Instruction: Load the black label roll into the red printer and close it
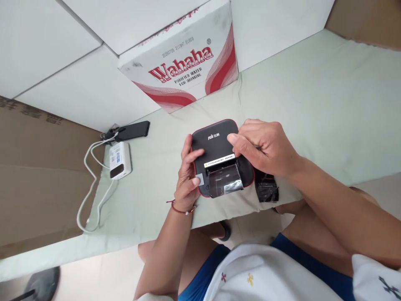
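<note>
Black square printer with a red-edged casing (219, 150): it lies flat on the pale green cloth-covered table (313, 104), close to the near edge, between our two hands. A white warning strip runs across its top, and clear plastic film covers the front slot.

Largest to smallest, the rest of the lot:

Pale green cloth-covered table, as above; it bears every item listed.

White cardboard carton printed with red "Wahaha" lettering and red waves (184, 62): it stands at the far side of the table, against the white wall, well apart from the printer.

Our right hand (266, 146): it rests on the right half of the printer top, fingers curled together and pressing down, the forefinger tip laid on the lid just above the white strip.

Our left hand (188, 175): it clasps the left side of the printer, fingers wrapped along the edge, the thumb pressed on a small grey tab at the near left corner. A red cord bracelet (180, 207) circles the wrist.

Crumpled black plastic wrapper (266, 187): it lies just beside the printer on the right, under our right wrist.

White power bank with a blue label (119, 161): to the left, well apart from the printer.

Black slim phone (133, 130): just beyond the power bank.

White looped cable (90, 184): it trails from the power bank toward the table's left corner.
</note>
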{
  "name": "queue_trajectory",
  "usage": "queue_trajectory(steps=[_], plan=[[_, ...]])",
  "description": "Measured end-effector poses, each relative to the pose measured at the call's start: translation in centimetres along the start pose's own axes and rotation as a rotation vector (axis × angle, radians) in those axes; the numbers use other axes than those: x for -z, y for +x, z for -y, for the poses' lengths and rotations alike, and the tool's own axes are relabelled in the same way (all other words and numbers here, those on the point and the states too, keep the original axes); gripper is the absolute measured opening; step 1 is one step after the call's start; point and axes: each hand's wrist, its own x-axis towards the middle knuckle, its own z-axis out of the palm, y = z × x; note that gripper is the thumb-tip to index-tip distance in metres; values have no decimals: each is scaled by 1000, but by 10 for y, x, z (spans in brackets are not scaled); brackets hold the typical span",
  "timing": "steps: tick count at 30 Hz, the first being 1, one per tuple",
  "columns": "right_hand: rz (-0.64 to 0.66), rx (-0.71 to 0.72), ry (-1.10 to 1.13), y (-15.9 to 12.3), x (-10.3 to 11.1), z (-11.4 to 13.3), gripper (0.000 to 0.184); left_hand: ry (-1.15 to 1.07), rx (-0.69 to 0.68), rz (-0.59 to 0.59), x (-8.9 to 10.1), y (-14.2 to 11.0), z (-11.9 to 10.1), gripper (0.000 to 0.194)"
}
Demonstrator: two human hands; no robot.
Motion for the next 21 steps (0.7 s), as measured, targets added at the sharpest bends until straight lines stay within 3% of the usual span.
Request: queue_trajectory(steps=[4,8,10,17,21], plan=[[35,147,94,3,1,8,47,-138,58,1,-6,-2,5,92],[216,266,107,0,8,21,47,-181,103,-12,-9,-7,11,100],[243,306,85,0,11,25,47,-188,132,-32,-11,-9,10,101],[235,375,-41,1,10,28,46,-204,154,-63,-23,-9,7,108],[117,472,-275,-1,2,31,45,-211,116,-78,-21,-8,11,99]])
